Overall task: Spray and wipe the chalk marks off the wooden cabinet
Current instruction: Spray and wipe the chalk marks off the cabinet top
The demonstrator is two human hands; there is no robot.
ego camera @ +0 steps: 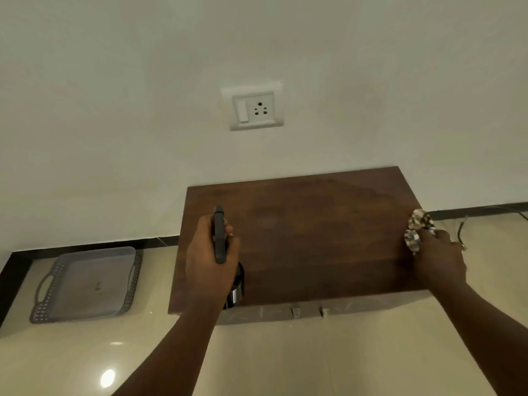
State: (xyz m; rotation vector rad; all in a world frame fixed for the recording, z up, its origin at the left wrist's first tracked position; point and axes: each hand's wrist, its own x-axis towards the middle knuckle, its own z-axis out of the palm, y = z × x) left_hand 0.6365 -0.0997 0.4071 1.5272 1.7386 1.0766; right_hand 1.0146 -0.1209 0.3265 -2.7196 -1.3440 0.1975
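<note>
A dark wooden cabinet (308,241) stands against the white wall, seen from above. Faint chalk marks (257,314) show on its front face just below the top's front edge. My left hand (208,264) grips a dark spray bottle (220,238) over the top's left part, nozzle pointing away from me. My right hand (440,261) holds a bunched, mottled brown-and-white cloth (418,228) at the top's right edge.
A grey plastic tray (91,284) with handles lies on the glossy beige floor (285,361) to the left. A white socket and switch plate (255,107) is on the wall above. Dark cables (463,230) lie on the floor right of the cabinet.
</note>
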